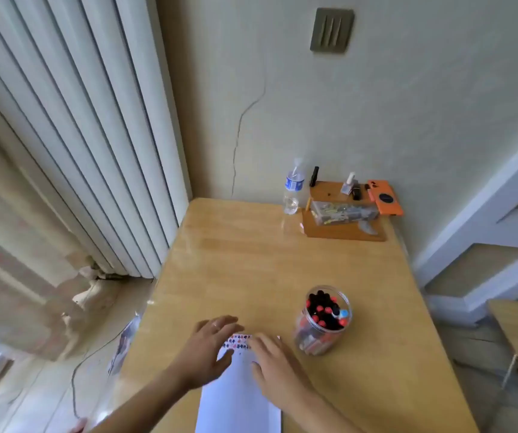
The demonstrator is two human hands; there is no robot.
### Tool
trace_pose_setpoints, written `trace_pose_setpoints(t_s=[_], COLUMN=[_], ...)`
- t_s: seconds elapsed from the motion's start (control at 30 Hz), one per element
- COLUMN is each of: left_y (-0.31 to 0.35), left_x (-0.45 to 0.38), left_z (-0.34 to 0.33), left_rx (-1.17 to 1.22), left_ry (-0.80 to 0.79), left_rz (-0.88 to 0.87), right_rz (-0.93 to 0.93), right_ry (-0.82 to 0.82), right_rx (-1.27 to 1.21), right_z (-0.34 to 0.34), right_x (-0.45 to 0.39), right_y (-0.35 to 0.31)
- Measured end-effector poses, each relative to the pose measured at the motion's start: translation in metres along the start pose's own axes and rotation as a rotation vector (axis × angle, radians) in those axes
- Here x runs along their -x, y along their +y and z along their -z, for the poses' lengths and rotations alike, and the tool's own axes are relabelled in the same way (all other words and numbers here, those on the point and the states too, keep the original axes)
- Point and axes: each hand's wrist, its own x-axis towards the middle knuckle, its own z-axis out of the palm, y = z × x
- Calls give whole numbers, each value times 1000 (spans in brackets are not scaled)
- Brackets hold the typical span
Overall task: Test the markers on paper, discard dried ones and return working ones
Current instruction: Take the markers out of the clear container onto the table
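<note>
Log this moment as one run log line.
left hand open on white paper sheet | right hand open on it | clear plastic marker jar untouched

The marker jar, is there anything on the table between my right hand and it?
Nothing visible. The right hand lies flat on the paper, and the jar stands just to its right with only bare table between them. The jar's mouth is open, marker caps showing.

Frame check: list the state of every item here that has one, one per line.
left hand: open, on the paper
right hand: open, on the paper
paper: flat, marks near far edge
marker jar: upright, lidless, full of capped markers
water bottle: upright, nearly empty
pencil case: closed
</note>
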Motion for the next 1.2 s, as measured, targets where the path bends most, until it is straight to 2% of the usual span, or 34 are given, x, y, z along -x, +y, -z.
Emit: trace_pose_setpoints(t_s=[0.03,0.13,0.23,0.37,0.53,0.67,0.83,0.9,0.97,1.07,1.13,1.2], left_y=[-11,-40,-56,-65,-69,-69,-62,-60,-58,-58,-58,-56], left_x=[2,2,0,3,5,4,1,-1,-1,-1,-5,-15], left_z=[-14,-51,-79,-99,-99,-100,-98,-97,-95,-92,-89,-83], left_rx=[-11,-5,-11,-90,-99,-104,-146,-168,-179,-151,-109,-93], left_ry=[8,83,207,315,293,271,312,314,301,270,242,234], left_rz=[-13,-18,-64,-110,-93,-57,-53,-49,-36,-10,15,55], right_rz=[-6,14,118,183,192,229,307,230,92,-68,-128,-162], right_ry=[41,302,435,539,572,689,1147,1307,1417,1444,1365,1207], right_rx=[24,31,52,6,1,19,250,268,186,-65,-301,-564], right_z=[-19,-70,-106,-122,-123,-113,-97,-89,-80,-69,-67,-67], right_x=[-3,-11,-18,-23,-19,-14,9,14,17,18,18,15], right_y=[11,50,80,96,94,90,73,75,85,104,110,111])
